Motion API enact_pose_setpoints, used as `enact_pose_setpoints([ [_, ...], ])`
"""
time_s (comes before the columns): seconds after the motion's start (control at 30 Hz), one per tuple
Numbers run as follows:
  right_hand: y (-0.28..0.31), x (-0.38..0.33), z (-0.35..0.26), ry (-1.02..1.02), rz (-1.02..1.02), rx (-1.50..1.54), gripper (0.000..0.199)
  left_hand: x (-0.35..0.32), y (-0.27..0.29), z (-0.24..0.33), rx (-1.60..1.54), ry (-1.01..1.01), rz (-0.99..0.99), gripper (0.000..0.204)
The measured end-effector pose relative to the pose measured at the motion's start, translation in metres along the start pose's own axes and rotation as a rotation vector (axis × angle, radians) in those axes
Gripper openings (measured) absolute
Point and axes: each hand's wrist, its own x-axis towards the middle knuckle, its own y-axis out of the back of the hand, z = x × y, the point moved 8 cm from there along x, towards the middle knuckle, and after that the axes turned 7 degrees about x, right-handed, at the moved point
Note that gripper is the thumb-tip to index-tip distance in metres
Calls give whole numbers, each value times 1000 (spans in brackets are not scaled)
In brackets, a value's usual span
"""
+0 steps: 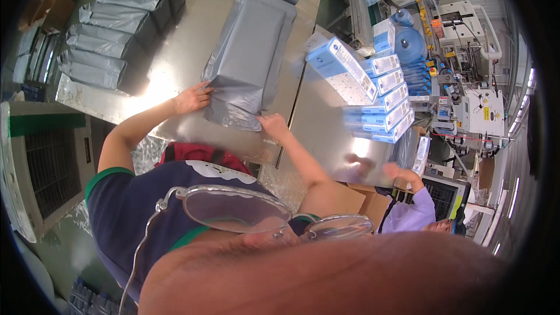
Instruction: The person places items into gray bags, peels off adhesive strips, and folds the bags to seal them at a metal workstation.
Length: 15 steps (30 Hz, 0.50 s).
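Observation:
A long package in a grey plastic mailing bag point(248, 52) lies on the metal table, its loose end toward me and a fold or flap across its far end. At the near left corner of the loose end, my left hand point(194, 98) pinches the plastic between thumb and fingers. The opposite corner is gripped by my right hand point(273, 125), its fingers closed on the bag's edge. Between both hands the film lies flattened and creased. What is inside the bag is hidden.
Several wrapped grey packages point(111, 17) stand in a row at the table's left. On the right, blue-and-white boxes point(385, 108) are stacked on another metal surface point(318, 119), with machinery point(472, 29) behind. A co-worker's hand point(394, 170) and lilac sleeve point(408, 213) are at lower right.

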Motion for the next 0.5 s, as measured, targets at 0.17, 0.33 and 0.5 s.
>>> enact_pose_setpoints([
  [0.17,75,-10,46,-301,693,631,8,-19,-3,-72,-779,891,384,6],
  [0.33,27,24,90,-696,700,542,22,-14,-90,-95,-1120,1506,505,43],
  [0.5,8,58,92,-829,348,396,45,17,-63,-98,-384,1322,-29,37],
])
